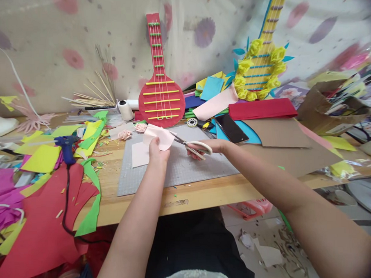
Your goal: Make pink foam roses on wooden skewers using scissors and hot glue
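"Looking down in the head view, what do you see in the left hand (159,151)?"
"Pink paper (159,136), pinched between thumb and fingers, up over the grey mat (187,171)."
"And the right hand (215,145)?"
"Curled round the scissors (185,142), with their tips by the paper."
"Is the paper tough?"
"Light, soft and easy to crease, I guess; hold its edge. It looks pale and bent."

A red toy-like instrument (161,101) leaned at the upper centre of the frame, a yellow instrument (256,72) with yellow flowers (245,66) at upper right. A blue glue gun (68,152) lay at left, thin sticks (93,98) at upper left, a black phone (231,128) right of centre, a brown box (316,108) far right.
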`<state>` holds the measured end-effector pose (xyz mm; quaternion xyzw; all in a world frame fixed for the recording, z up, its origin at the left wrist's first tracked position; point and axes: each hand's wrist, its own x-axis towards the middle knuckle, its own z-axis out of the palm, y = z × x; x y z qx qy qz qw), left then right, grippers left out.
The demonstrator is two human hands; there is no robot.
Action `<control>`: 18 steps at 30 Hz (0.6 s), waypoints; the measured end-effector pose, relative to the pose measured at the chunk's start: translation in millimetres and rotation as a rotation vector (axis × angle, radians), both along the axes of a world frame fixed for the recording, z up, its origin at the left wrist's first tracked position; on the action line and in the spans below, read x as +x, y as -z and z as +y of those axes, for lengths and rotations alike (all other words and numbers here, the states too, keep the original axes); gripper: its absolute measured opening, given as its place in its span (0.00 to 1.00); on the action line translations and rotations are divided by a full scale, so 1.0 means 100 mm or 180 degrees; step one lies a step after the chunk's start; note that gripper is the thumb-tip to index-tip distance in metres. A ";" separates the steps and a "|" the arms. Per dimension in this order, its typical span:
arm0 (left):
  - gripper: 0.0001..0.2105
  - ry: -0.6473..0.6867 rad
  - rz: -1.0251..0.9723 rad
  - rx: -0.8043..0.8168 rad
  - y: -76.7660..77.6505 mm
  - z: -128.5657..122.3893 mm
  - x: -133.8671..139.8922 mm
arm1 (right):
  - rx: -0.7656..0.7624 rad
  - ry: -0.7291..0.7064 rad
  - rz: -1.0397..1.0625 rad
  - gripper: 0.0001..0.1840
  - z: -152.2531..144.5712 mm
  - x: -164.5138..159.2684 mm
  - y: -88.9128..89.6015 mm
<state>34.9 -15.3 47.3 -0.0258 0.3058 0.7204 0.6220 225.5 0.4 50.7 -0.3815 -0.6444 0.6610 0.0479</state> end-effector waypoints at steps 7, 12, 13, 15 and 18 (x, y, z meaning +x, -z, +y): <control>0.23 -0.0056 0.0302 -0.0421 0.27 -0.09 0.16 | 0.0006 0.0052 -0.0175 0.26 0.02 0.03 -0.04; 0.18 0.0141 0.0346 -0.0441 0.36 -0.14 0.23 | 0.0191 0.0189 -0.0588 0.25 0.01 0.06 -0.11; 0.17 0.0145 0.0404 -0.0437 0.37 -0.14 0.24 | 0.0213 0.0144 -0.0627 0.25 0.02 0.07 -0.11; 0.17 0.0143 0.0550 -0.0410 0.37 -0.15 0.26 | 0.0203 0.0050 -0.0658 0.24 0.05 0.11 -0.12; 0.16 0.0220 0.0705 -0.0335 0.34 -0.16 0.28 | 0.0100 -0.0055 -0.0668 0.24 0.07 0.18 -0.12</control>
